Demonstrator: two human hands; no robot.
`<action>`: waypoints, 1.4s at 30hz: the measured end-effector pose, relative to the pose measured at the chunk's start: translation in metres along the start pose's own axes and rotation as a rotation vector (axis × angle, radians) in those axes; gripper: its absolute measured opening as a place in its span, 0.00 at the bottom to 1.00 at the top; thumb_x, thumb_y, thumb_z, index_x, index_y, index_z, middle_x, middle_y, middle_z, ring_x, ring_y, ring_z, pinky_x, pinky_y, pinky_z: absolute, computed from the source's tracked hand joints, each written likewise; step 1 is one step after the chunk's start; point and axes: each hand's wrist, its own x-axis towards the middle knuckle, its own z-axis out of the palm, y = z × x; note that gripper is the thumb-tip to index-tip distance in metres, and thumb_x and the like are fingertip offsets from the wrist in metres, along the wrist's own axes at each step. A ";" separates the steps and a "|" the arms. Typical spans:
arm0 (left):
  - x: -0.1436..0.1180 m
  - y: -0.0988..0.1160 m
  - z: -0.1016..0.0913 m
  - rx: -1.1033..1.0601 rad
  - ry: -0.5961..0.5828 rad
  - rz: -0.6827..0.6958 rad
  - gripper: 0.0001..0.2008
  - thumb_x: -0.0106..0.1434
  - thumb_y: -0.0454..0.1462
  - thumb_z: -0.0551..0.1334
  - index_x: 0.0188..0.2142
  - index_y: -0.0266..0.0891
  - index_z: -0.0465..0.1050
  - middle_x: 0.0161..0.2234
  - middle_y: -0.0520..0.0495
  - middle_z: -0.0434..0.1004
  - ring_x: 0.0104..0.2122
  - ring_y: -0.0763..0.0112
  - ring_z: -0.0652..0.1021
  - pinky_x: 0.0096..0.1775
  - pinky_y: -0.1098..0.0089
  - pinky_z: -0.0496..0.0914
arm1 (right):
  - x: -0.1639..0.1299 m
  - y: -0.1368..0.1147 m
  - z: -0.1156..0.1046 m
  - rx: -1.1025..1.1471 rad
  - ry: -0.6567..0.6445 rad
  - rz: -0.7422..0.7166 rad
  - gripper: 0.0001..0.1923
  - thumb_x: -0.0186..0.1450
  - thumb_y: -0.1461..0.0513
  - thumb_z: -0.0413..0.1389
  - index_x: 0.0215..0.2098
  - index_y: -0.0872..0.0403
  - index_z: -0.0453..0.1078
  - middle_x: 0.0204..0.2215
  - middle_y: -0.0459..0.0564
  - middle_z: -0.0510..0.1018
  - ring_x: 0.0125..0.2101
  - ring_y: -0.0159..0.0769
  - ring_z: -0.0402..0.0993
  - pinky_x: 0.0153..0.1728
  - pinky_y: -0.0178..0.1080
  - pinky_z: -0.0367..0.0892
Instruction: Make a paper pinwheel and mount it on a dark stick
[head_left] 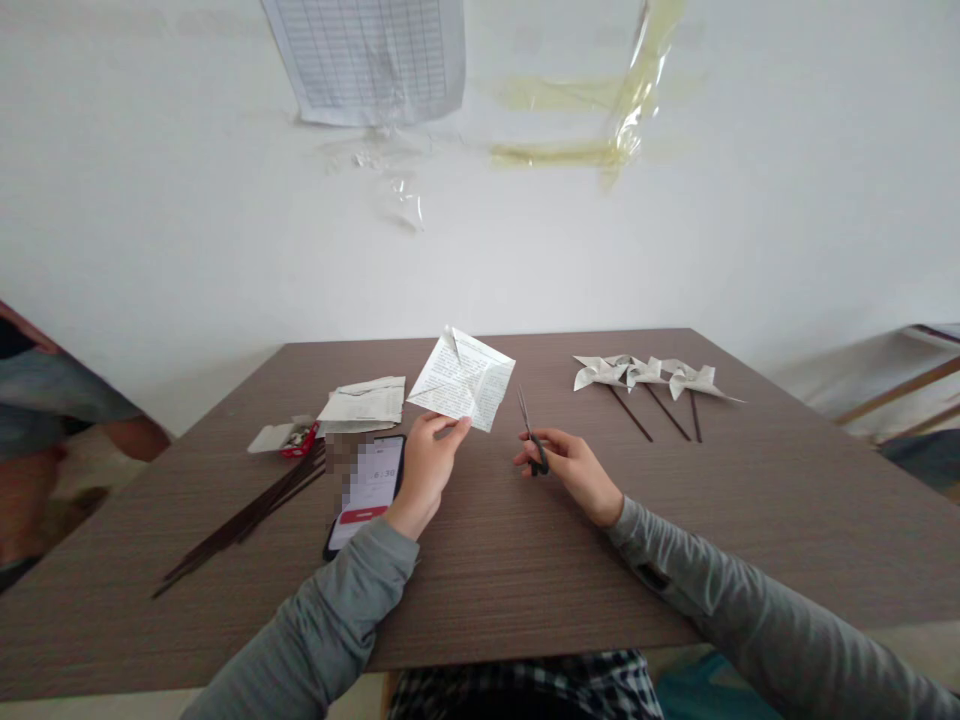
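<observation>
Between the thumb and fingers of my left hand (427, 475) is a square sheet of printed paper (465, 375), held up above the table by its lower corner. Slits or creases run in from some of its corners. My right hand (574, 465) grips a small pair of scissors (534, 445) with dark handles, blades pointing up and away, just right of the paper and apart from it. To the left lies a stack of paper squares (367, 403). Three paper pinwheels (694, 380) on brown sticks lie at the right.
A phone (367, 500) showing a timer lies by my left forearm. Beyond it are a bundle of thin brown sticks (240, 515) and a small open red box (298, 438) of small items. A white wall stands behind the table (525, 590). Part of another person (60, 400) shows at left.
</observation>
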 end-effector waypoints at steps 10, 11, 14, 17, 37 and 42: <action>0.001 0.001 -0.002 -0.052 0.036 -0.005 0.11 0.65 0.47 0.81 0.30 0.46 0.89 0.39 0.44 0.91 0.49 0.47 0.88 0.63 0.51 0.79 | -0.003 0.008 0.003 -0.036 -0.216 0.101 0.38 0.63 0.37 0.83 0.59 0.53 0.91 0.41 0.56 0.96 0.39 0.52 0.95 0.53 0.55 0.87; 0.001 0.001 -0.002 -0.054 0.037 -0.005 0.12 0.65 0.47 0.81 0.30 0.46 0.89 0.39 0.44 0.91 0.49 0.47 0.88 0.62 0.51 0.79 | -0.003 0.008 0.003 -0.032 -0.232 0.104 0.39 0.63 0.37 0.83 0.59 0.53 0.91 0.41 0.56 0.96 0.39 0.52 0.95 0.53 0.55 0.87; 0.001 0.003 -0.002 -0.062 0.039 -0.008 0.12 0.64 0.47 0.81 0.29 0.46 0.89 0.39 0.44 0.91 0.49 0.47 0.88 0.61 0.52 0.79 | -0.004 0.006 0.004 -0.025 -0.269 0.114 0.40 0.62 0.36 0.83 0.59 0.54 0.92 0.41 0.56 0.96 0.38 0.51 0.94 0.54 0.56 0.87; 0.001 0.003 -0.001 -0.070 0.039 -0.010 0.11 0.62 0.47 0.81 0.28 0.46 0.89 0.38 0.44 0.91 0.48 0.48 0.88 0.60 0.52 0.80 | -0.005 0.006 0.005 -0.020 -0.283 0.116 0.41 0.63 0.35 0.83 0.60 0.55 0.92 0.41 0.56 0.95 0.38 0.51 0.94 0.53 0.56 0.87; -0.003 0.009 0.001 -0.123 0.004 0.000 0.12 0.61 0.49 0.82 0.28 0.48 0.89 0.37 0.46 0.94 0.46 0.50 0.88 0.58 0.54 0.81 | -0.001 0.012 0.007 0.016 -0.302 0.102 0.42 0.62 0.34 0.83 0.60 0.54 0.91 0.41 0.55 0.95 0.36 0.48 0.92 0.52 0.54 0.86; -0.003 0.010 0.001 -0.128 0.001 -0.005 0.11 0.61 0.47 0.81 0.29 0.47 0.90 0.37 0.45 0.93 0.46 0.50 0.89 0.58 0.54 0.80 | -0.002 0.010 0.007 0.009 -0.297 0.099 0.44 0.61 0.34 0.84 0.61 0.55 0.90 0.41 0.56 0.95 0.37 0.49 0.93 0.52 0.54 0.86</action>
